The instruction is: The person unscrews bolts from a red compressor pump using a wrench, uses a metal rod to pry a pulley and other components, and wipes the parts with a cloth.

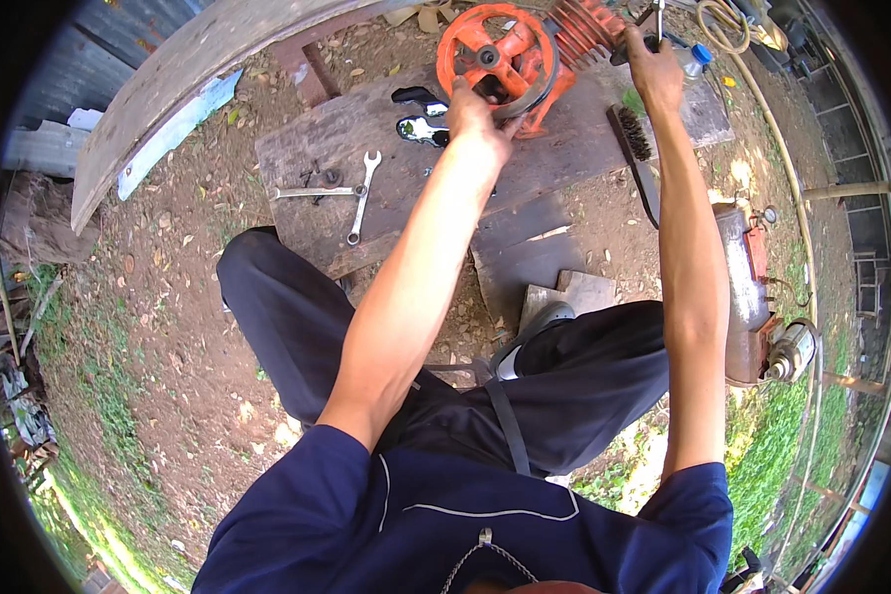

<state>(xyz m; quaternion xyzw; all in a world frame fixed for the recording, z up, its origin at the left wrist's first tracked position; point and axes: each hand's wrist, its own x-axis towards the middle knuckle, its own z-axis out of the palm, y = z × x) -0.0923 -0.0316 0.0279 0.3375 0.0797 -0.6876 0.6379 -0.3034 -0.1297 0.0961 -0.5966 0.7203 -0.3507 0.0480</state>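
An orange compressor pump with a spoked flywheel and a finned cylinder sits at the far side of a worn wooden board. My left hand is closed on the near rim of the flywheel. Beside the finned cylinder, my right hand is closed round a dark thing, with a bright metal piece rising beyond it; its kind is unclear. Two wrenches, one upright and one lying crosswise, rest on the board's left part. A wire brush lies near my right forearm.
Black pieces with a glossy surface lie left of the flywheel. A blue-capped bottle stands at the far right. A rusty tank with a gauge is on the ground to the right, near a long hose. A curved plank spans the far left.
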